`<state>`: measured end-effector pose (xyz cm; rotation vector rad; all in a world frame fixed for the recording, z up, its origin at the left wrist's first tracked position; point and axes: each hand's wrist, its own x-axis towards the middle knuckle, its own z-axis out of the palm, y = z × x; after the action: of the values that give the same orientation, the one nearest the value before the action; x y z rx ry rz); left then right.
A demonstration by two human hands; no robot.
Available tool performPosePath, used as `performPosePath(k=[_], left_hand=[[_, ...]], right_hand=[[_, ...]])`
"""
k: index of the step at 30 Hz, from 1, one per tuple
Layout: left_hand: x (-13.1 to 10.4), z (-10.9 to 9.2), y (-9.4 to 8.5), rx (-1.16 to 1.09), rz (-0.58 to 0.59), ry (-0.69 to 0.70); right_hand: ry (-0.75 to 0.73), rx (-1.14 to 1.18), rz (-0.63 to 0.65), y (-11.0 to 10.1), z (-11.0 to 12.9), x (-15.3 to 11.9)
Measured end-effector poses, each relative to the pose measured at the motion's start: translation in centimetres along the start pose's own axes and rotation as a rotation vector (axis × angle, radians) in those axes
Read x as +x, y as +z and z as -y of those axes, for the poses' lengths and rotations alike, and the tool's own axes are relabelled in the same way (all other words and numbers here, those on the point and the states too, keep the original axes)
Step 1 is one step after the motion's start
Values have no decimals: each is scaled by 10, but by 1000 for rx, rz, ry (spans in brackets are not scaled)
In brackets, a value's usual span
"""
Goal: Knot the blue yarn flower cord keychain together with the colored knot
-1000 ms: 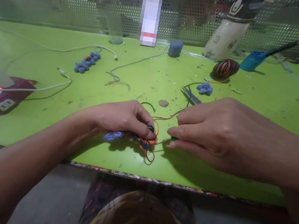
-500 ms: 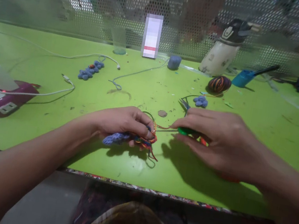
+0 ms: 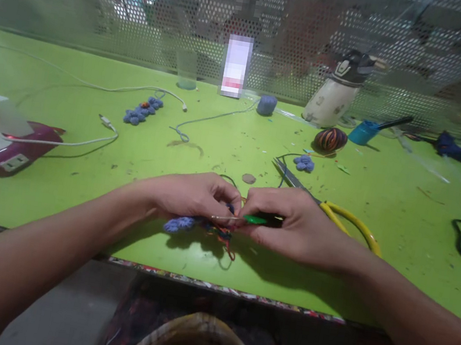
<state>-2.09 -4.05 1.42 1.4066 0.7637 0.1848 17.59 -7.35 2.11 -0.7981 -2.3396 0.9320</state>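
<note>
My left hand (image 3: 200, 197) pinches a small crochet piece (image 3: 180, 223), blue-purple at one end, with multicoloured yarn (image 3: 224, 236) dangling below the fingers. My right hand (image 3: 284, 220) is closed around the green handle of a crochet hook (image 3: 254, 219). The hook's thin metal shaft lies across my left thumb, and both hands nearly meet just above the table. Yellow-handled scissors (image 3: 349, 219) lie partly behind my right hand. Beyond them rest a blue crochet flower (image 3: 304, 162) and a ball of multicoloured yarn (image 3: 330, 140).
On the green table (image 3: 76, 194) are a joined crochet strip (image 3: 143, 111), a blue yarn ball (image 3: 267, 105), a tilted bottle (image 3: 332, 95), a blue container (image 3: 364, 132) and a glue gun (image 3: 459, 151). White cables run from a purple power strip (image 3: 26, 147). A perforated screen (image 3: 289, 35) stands behind.
My right hand has moved left with the crochet hook, up to my left hand. The scissors' yellow handles now show behind it. My left hand keeps hold of the crochet piece.
</note>
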Motion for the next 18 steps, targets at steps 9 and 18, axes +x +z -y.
performPosePath(k=[9,18], left_hand=[[4,6,1,-78,-67,21],[3,7,1,-192,-55,89]], right_hand=[[413,460,54,0,-12,5],[349,353,86,-3,-19,3]])
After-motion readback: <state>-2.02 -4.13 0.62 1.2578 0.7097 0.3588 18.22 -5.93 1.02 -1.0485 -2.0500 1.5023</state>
